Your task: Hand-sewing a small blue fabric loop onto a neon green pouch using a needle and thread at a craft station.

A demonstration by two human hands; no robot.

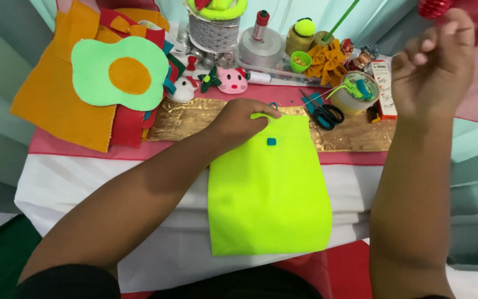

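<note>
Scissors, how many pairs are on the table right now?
1. The scissors with black handles lie on the gold strip, just right of the neon yellow felt sheet that the left hand pins. More may be hidden among the craft clutter behind.

A home craft corner for felt work: a cloth-covered table (pixel 84 182) carries stacked felt sheets (pixel 56 94) at 10 o'clock, ribbon spools (pixel 214 30) and a small felt cat face (pixel 232 81) at 12 o'clock, and scissors (pixel 325 113) and a tub of scraps (pixel 355 97) at 1 o'clock.
</note>
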